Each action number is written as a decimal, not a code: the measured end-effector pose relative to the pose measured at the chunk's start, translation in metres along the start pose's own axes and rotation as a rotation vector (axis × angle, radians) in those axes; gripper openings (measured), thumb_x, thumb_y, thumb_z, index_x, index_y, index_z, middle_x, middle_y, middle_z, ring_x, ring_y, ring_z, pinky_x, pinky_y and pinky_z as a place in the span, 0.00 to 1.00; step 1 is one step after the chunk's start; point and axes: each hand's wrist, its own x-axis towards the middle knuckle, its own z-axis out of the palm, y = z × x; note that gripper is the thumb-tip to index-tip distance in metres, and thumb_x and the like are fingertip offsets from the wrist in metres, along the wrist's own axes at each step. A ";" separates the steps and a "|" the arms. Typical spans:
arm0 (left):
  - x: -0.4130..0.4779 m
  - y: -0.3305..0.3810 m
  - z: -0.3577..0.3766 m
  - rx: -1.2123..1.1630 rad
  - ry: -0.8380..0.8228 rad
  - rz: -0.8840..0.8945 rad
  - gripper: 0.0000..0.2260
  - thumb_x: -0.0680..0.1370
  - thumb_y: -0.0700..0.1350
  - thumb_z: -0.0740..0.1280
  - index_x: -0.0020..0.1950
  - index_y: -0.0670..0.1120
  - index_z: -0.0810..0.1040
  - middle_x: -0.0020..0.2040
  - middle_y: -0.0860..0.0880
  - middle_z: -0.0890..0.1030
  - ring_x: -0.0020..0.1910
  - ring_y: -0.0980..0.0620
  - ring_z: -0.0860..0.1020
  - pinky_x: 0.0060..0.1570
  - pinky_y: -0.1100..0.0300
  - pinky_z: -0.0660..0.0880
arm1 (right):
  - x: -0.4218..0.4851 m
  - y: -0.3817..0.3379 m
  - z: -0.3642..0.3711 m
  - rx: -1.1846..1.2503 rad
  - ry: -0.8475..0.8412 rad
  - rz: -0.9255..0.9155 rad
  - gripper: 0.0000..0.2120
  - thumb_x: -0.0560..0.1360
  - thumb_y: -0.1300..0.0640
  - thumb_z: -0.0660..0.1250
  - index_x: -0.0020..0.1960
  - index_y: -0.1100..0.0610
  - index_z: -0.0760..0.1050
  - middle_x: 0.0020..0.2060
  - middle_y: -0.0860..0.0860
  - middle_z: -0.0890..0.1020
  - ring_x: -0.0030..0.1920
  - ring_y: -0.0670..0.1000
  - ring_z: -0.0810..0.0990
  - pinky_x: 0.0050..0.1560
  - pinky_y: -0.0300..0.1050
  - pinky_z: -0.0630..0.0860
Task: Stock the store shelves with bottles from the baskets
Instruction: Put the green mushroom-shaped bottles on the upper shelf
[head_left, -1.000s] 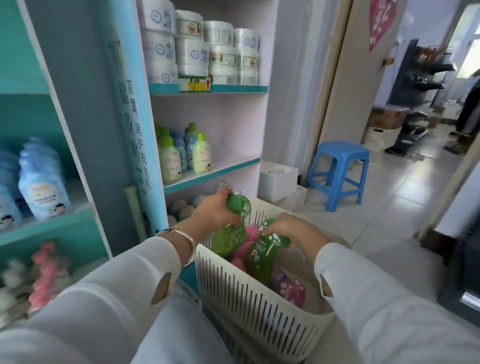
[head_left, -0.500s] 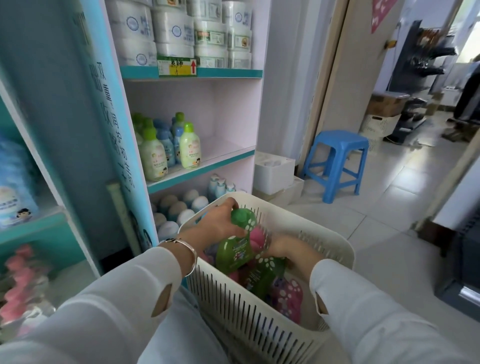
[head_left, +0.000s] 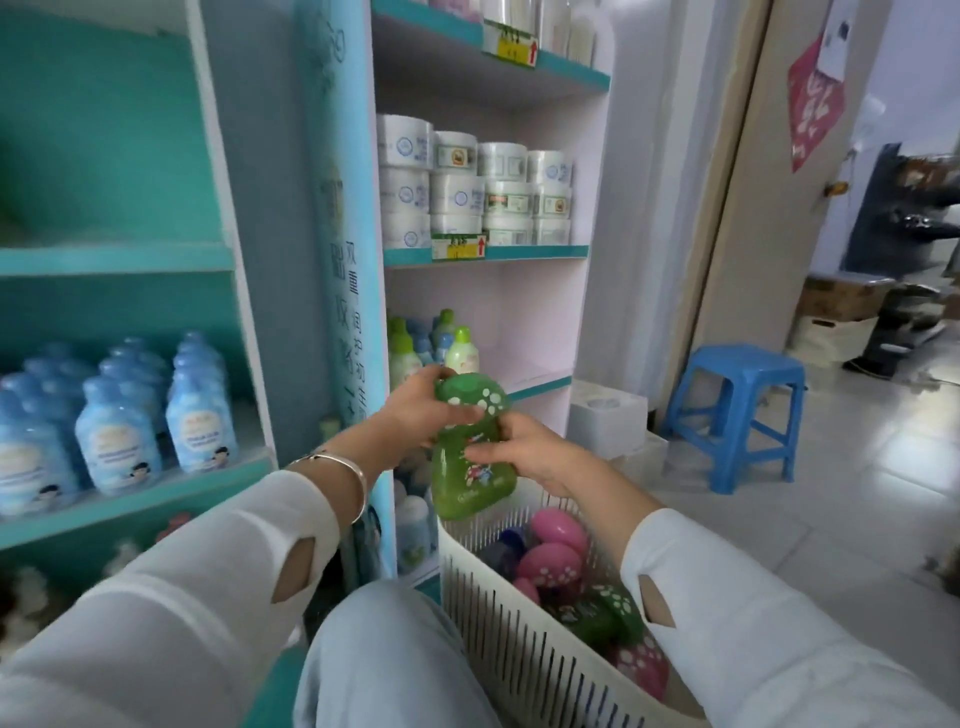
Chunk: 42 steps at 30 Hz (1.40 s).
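Note:
A green bottle with a white-spotted mushroom cap hangs above the white slatted basket. My left hand grips it at the cap and neck. My right hand holds its body from the right. Inside the basket lie pink-capped bottles and another green bottle. Just behind my hands, the pink shelf carries several green and blue capped bottles at its left end.
White jars fill the shelf above. Blue bottles stand on the teal shelf at left. More bottles sit on the lowest shelf beside the basket. A blue stool and white boxes stand on the tiled floor at right.
The green bottle has been lifted out of the basket, up toward the pink shelf. My right hand left the second green bottle in the basket and now holds the raised one. The view tilted upward.

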 end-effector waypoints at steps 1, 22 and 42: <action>-0.003 0.000 -0.016 -0.026 0.042 0.024 0.25 0.71 0.45 0.73 0.65 0.47 0.67 0.54 0.45 0.77 0.52 0.46 0.78 0.45 0.54 0.78 | 0.005 -0.013 0.011 0.011 0.000 -0.032 0.16 0.69 0.61 0.74 0.55 0.54 0.76 0.52 0.54 0.83 0.55 0.55 0.81 0.63 0.55 0.74; -0.053 0.032 -0.393 0.318 0.975 0.130 0.21 0.78 0.40 0.62 0.71 0.43 0.64 0.60 0.44 0.77 0.56 0.46 0.76 0.57 0.53 0.74 | 0.150 -0.346 0.276 0.316 -0.170 -0.556 0.15 0.68 0.59 0.76 0.52 0.54 0.75 0.50 0.53 0.83 0.51 0.55 0.82 0.54 0.51 0.79; -0.024 -0.031 -0.458 0.661 0.627 -0.313 0.12 0.79 0.37 0.58 0.62 0.38 0.70 0.55 0.42 0.75 0.48 0.48 0.70 0.49 0.59 0.69 | 0.237 -0.357 0.340 -0.138 -0.242 -0.298 0.18 0.69 0.63 0.75 0.57 0.59 0.75 0.55 0.58 0.81 0.55 0.58 0.81 0.54 0.52 0.78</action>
